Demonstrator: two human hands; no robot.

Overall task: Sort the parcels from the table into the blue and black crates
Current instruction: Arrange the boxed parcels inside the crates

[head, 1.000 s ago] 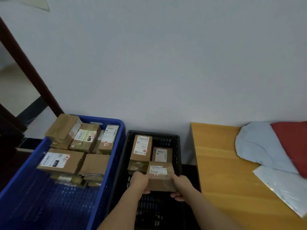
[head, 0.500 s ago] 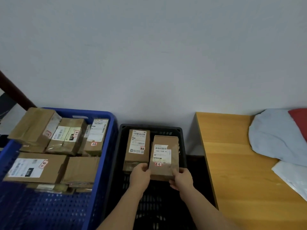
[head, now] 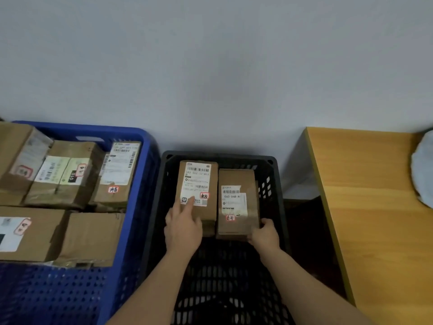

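Note:
The black crate (head: 273, 160) stands in the middle with two brown labelled parcels at its far end. My left hand (head: 182, 224) rests on the left parcel (head: 199, 184), its index finger stretched over the white label. My right hand (head: 264, 234) grips the near right corner of the right parcel (head: 236, 202), which lies flat beside the left one. The blue crate (head: 147, 165) at the left holds several brown parcels (head: 70, 172).
A wooden table (head: 375, 207) stands to the right of the black crate, with a pale grey bag (head: 423, 170) at the frame's right edge. A plain wall runs behind both crates. The near half of the black crate shows bare mesh floor.
The parcel that both hands carried went down beside the left parcel in the black crate. My left hand left it and moved onto the left parcel. The view swung left and down.

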